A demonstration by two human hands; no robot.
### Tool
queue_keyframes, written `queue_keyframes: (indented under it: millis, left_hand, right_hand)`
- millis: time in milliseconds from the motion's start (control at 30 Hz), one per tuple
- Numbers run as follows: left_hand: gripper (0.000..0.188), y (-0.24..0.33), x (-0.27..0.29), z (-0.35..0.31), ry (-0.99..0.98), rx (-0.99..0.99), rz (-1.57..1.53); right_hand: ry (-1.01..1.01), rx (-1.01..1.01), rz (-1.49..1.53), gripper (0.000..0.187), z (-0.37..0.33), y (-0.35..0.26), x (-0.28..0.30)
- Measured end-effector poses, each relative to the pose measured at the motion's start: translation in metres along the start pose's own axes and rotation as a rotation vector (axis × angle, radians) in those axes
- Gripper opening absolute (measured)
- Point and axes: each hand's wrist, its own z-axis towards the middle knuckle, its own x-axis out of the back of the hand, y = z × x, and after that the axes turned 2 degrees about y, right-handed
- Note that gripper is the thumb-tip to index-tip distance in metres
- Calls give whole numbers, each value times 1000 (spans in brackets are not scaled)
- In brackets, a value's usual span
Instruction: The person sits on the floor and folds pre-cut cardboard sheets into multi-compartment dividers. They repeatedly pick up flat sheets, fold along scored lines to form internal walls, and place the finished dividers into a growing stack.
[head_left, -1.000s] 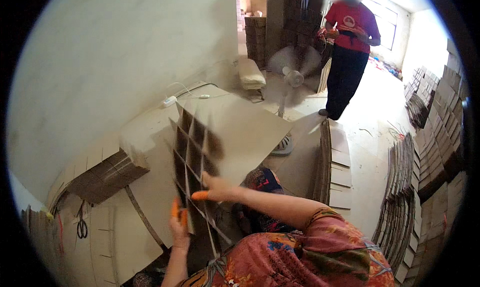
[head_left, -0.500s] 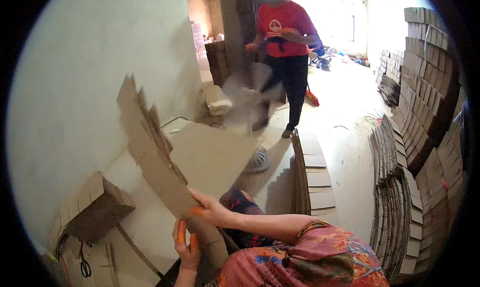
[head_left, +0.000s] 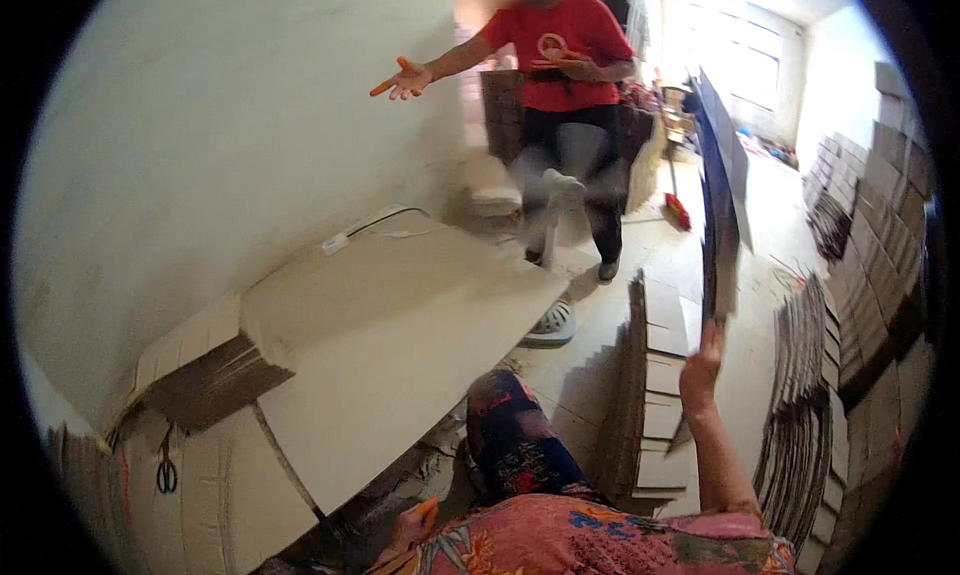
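Observation:
My right hand (head_left: 703, 370) is raised at the right, closed round the lower end of a bundle of long, flat cardboard strips (head_left: 722, 205). The strips stand nearly upright above it, one pale blue-grey face turned to the light. My left hand (head_left: 408, 527) is low by my lap with nothing visible in it. An orange-covered finger sticks out, and my sleeve and body partly hide the hand. Beside my right forearm, a row of stacked cardboard pieces (head_left: 662, 375) stands on the floor.
A pale board table (head_left: 400, 315) spans the left, bearing a cardboard stack (head_left: 215, 365); scissors (head_left: 167, 465) hang at its edge. A co-worker in a red shirt (head_left: 560, 50) stands beyond a fan (head_left: 565, 190), one arm stretched out. Tall cardboard piles (head_left: 800, 375) line the right.
The cardboard bundle has swung from the left, over the table, to the right in my right hand. My left hand has come off it and dropped. The co-worker's arm has stretched out leftward.

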Motion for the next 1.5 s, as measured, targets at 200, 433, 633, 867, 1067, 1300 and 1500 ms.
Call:
queue_keyframes:
  millis: [200,433,633,867,1067,1300,1500]
  left_hand:
    - [34,19,-8,23,142,-534,142]
    - [33,30,-38,-18,162,-321,108]
    - [29,81,39,-49,234,-182,48]
    - [21,87,172,-82,982,-187,-121]
    - [51,41,375,-125,1436,216,-205]
    - [103,-17,511,-122,1415,31,-643]
    - [97,6,524,-84,1431,54,-698]
  right_hand:
    - [-484,-171,-479,55,-167,181,-103]
    - [-751,-146,-417,48,-197,209,-103]
    - [-815,-111,-441,47,-180,170,-100]
    - [-810,-42,-396,47,-151,172,-113]
    - [-549,348,389,52,-36,-87,-133]
    - [-1546,260,1540,79,-45,-521,-178]
    - [-1587,120,1372,78,-94,-716,-165]
